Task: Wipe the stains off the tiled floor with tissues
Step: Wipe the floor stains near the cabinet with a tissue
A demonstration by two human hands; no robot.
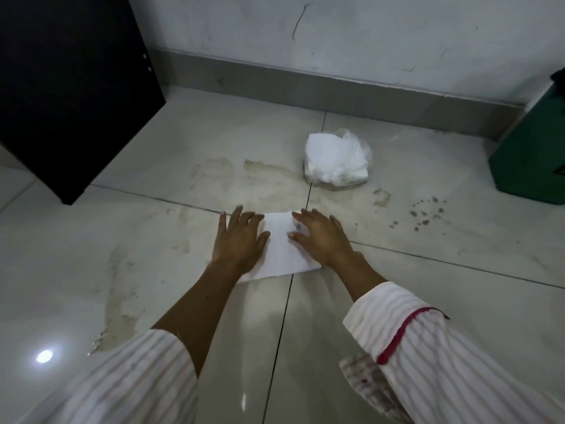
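Both hands, left hand (240, 237) and right hand (321, 237), are pressed flat with fingers extended on the tissue (282, 250) at the tile joint, near the stains (269, 175); tearing is risked if damp paper is dragged hard.

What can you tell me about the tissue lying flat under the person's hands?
The tissue is a white, thin paper sheet, roughly rectangular and seemingly folded, lying flat on the pale tiled floor where the tile joints cross. It looks clean and dry on top. The left hand presses its left side and the right hand its right, fingers spread and straight. Brownish stains lie just beyond it.
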